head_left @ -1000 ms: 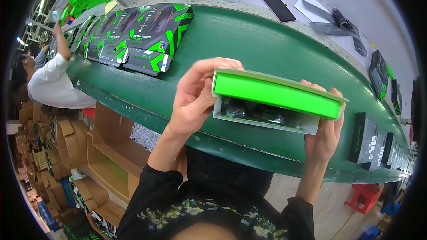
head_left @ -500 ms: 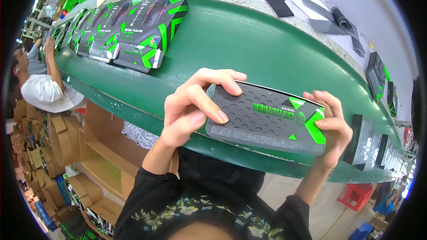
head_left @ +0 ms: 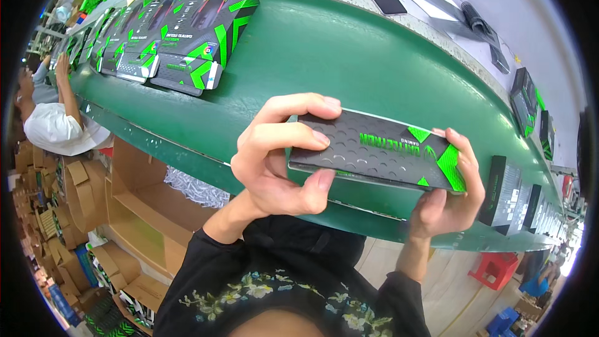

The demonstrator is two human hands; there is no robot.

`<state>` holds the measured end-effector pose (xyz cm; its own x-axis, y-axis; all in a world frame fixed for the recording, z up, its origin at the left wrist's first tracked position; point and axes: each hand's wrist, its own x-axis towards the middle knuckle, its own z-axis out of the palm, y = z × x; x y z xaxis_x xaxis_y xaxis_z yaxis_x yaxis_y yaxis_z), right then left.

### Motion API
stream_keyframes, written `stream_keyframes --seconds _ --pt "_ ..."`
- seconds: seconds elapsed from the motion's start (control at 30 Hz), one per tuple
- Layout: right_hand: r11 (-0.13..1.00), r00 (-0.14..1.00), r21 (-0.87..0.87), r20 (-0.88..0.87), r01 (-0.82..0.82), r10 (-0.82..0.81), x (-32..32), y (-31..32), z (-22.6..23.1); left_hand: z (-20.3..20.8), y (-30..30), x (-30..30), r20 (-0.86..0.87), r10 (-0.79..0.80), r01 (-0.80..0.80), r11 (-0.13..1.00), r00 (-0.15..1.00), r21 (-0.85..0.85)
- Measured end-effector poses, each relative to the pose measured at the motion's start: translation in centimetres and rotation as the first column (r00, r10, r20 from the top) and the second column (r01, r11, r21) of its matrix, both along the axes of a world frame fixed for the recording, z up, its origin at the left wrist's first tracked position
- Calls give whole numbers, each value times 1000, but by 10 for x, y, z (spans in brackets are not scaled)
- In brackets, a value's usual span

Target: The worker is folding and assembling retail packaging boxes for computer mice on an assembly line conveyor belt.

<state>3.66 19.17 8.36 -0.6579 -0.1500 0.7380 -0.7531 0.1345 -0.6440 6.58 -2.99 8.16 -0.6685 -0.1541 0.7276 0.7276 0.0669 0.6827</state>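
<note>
Head view: over the bench (head_left: 324, 43), left hand (head_left: 284, 156) and right hand (head_left: 450, 190) pinch a box (head_left: 387, 155) by opposite ends. Its facing flap (head_left: 355, 146) looks closed; the far side is hidden.

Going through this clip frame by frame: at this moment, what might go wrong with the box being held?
1. The black-and-green box is held up at its two ends by the left fingers and right fingers; if either grip slipped, it could tip or drop onto the green work surface.

2. The left fingers rest on the patterned face, so pressing too hard might dent or mark it.
</note>
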Motion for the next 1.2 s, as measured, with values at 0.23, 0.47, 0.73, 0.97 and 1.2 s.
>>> stream_keyframes --seconds 0.23,0.47,0.73,0.97,1.2 --pt "940 956 -331 240 -83 169 12 -4 -9 -4 4 1 186 -143 117 982 972 147" --pt "906 883 -395 356 -154 305 8 11 -10 -1 -5 8 315 -275 183 939 908 292" --pt "946 907 -324 395 -15 150 1 8 -13 -9 5 -10 178 -178 148 974 968 170" --pt "989 904 -115 427 93 -35 -3 -14 12 0 28 -9 118 196 -181 975 973 -131" --pt "947 761 298 584 123 -283 -51 131 25 0 -84 9 48 642 -389 521 765 -760"
